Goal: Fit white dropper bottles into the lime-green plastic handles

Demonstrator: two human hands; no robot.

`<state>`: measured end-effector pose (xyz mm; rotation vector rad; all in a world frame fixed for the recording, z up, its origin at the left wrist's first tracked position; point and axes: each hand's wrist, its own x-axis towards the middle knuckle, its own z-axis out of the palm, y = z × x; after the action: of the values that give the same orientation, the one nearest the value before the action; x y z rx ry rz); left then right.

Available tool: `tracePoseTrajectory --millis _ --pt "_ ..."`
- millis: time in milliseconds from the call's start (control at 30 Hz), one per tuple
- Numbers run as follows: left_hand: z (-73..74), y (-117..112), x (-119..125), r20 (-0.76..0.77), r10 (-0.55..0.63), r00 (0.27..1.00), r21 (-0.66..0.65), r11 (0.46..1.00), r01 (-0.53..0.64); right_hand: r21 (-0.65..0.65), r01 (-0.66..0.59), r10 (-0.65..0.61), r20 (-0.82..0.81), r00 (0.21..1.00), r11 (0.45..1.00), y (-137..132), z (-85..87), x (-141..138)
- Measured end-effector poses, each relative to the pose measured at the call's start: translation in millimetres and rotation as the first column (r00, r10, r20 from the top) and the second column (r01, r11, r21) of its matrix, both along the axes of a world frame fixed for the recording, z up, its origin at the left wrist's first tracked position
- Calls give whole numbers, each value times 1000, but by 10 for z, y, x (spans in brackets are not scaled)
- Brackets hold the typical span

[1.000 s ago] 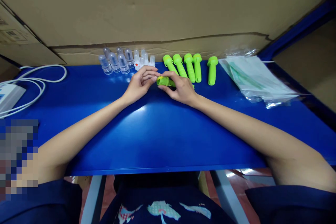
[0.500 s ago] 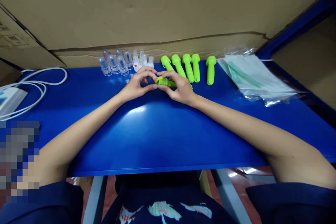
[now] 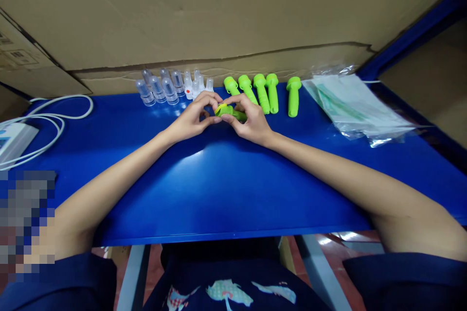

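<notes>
Both my hands meet over the far middle of the blue table (image 3: 219, 189). My right hand (image 3: 251, 124) is closed round a bright green plastic piece (image 3: 228, 112) with a ribbed, wider end. My left hand (image 3: 191, 119) pinches that ribbed end with fingertips and thumb. Just behind them lie several more green pieces (image 3: 262, 92) side by side, one (image 3: 293, 95) a little apart to the right. Several clear capped vials (image 3: 160, 88) and small white bottles (image 3: 197, 85) stand at the back left.
A stack of clear plastic bags (image 3: 357, 107) lies at the right. A white device (image 3: 12, 138) with a coiled white cable (image 3: 54, 112) sits at the left edge. Cardboard (image 3: 219, 14) closes off the back of the table.
My left fingers have curled from flat onto the ribbed end of the green piece, closing into a pinch. Both hands stayed in the same place.
</notes>
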<state>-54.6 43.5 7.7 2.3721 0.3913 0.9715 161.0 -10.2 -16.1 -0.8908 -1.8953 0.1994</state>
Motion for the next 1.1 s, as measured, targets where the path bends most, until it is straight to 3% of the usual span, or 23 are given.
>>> tracePoseTrajectory --millis 233,400,600,800,1100 --pt "32 -39 21 -38 28 999 102 994 -24 -11 24 -24 11 1000 1000 18 -22 8" --pt "-21 -123 94 9 94 996 206 974 -93 56 40 -40 0 999 998 28 -30 14" --pt "-75 -190 136 82 136 987 242 958 -152 80 12 -10 -31 999 997 31 -19 10" --pt "-105 -269 191 188 201 961 172 957 -234 36 -1 6 -141 990 999 21 -18 -34" --pt "-111 -369 242 248 323 913 38 939 -342 -63 99 -109 -177 978 993 8 -22 -92"
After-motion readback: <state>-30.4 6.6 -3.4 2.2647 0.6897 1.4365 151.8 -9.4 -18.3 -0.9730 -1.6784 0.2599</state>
